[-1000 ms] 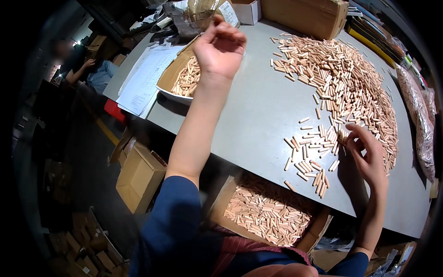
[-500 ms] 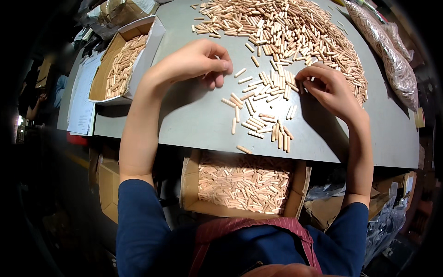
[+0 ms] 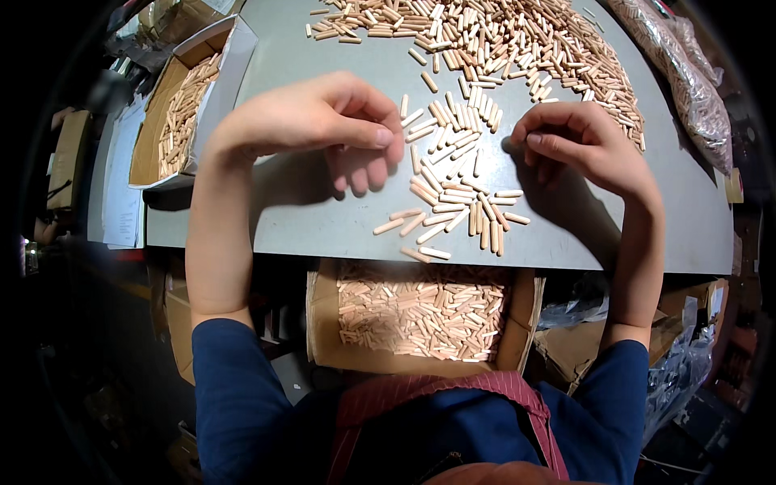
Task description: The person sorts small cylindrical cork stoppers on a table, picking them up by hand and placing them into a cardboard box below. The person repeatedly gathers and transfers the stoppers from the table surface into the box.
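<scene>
Small wooden dowels (image 3: 461, 192) with rounded ends lie loosely between my hands. They merge at the far side into a big heap of dowels (image 3: 501, 40). Just left of the loose ones is my left hand (image 3: 356, 133), its thumb pressed to the index finger and the other fingers hanging down. My right hand (image 3: 570, 149) hovers at the right of the group, fingers curled in and thumb close to the index finger. Whether anything is between the fingertips of either hand is hidden. Below the table's near edge an open cardboard box (image 3: 323, 323) holds many dowels.
At the left, a white-sided carton (image 3: 230, 69) of dowels stands on the grey table (image 3: 299, 222), next to paper sheets (image 3: 121, 194). A long clear bag (image 3: 687, 97) of dowels lies along the right edge. Crumpled plastic (image 3: 679, 380) hangs at the lower right.
Both hands have shifted slightly, the left one turning with its fingers lower. Several loose dowels between them now lie nearer the table's front edge. The whole view has moved a little.
</scene>
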The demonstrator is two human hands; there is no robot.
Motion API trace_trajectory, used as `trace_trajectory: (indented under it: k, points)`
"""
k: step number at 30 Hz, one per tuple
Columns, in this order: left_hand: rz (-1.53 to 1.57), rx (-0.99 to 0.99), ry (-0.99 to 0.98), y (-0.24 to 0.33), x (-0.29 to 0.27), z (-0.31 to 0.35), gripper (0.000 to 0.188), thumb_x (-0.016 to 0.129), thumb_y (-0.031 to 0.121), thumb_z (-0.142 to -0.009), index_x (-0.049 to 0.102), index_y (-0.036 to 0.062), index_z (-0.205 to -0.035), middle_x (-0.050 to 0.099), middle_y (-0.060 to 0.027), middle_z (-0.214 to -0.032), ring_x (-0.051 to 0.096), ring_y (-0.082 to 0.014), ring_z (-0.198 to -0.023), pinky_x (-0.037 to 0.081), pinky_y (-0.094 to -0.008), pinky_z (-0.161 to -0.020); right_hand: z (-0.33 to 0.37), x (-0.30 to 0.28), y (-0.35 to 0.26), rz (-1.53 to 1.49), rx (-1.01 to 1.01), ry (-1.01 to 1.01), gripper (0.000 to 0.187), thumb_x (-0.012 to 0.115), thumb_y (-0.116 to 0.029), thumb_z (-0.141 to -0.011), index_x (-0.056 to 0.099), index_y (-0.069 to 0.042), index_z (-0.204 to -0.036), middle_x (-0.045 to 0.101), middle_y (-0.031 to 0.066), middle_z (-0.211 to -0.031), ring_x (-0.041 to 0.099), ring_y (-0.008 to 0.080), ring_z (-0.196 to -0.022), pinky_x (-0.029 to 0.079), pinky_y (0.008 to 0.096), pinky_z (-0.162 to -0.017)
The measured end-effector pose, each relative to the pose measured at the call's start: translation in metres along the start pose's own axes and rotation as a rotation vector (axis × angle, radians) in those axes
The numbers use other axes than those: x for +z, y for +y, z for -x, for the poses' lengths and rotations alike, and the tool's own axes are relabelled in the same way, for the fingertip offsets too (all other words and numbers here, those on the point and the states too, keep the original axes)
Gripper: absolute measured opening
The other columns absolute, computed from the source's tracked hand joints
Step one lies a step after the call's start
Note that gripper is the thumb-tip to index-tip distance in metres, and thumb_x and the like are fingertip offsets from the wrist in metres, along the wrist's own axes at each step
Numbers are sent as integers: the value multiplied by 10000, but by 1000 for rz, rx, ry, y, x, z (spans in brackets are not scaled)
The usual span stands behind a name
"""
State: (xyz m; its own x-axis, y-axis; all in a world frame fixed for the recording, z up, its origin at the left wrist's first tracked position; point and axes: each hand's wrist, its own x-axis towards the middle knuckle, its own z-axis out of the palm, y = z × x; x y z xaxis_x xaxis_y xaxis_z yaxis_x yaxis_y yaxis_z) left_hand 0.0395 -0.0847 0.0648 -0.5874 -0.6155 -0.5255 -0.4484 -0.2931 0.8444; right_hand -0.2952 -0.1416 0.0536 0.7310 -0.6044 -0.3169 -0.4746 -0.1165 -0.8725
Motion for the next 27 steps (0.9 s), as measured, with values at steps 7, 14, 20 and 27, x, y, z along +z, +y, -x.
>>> trace_trajectory:
  k: [7, 14, 20, 27]
  points:
    - [-117, -85, -121, 2, -5, 4, 249, 627, 142, -1046, 734, -62, -1139, 778, -108, -889, 759, -144, -801, 603, -251, -666, 2, -5, 1, 87, 71, -129, 202, 601, -144, -1026, 699, 14, -1104, 703, 51, -858, 699, 123, -770, 590, 272, -651]
    - [-110, -76, -179, 2, -4, 2, 245, 651, 71, -1019, 731, -92, -1183, 782, -134, -930, 764, -161, -832, 624, -274, -722, 2, -2, 1, 82, 69, -159, 144, 600, -126, -1022, 675, -8, -1057, 679, 48, -845, 688, 113, -746, 569, 257, -623]
    - [-70, -59, -243, 0, 0, -3, 254, 647, 36, -1009, 724, -105, -1206, 781, -151, -957, 758, -163, -829, 623, -276, -732, 3, 1, -1, 67, 65, -196, 115, 600, -98, -1009, 668, -15, -1053, 676, 49, -805, 691, 124, -646, 557, 256, -599]
    - [-58, -82, -317, 3, 11, -2, 283, 666, 19, -980, 724, -88, -1236, 790, -131, -977, 741, -138, -818, 602, -249, -728, 4, 8, -10, 71, 52, -299, 70, 607, -62, -986, 653, -14, -1009, 692, 35, -772, 699, 111, -656, 553, 259, -612]
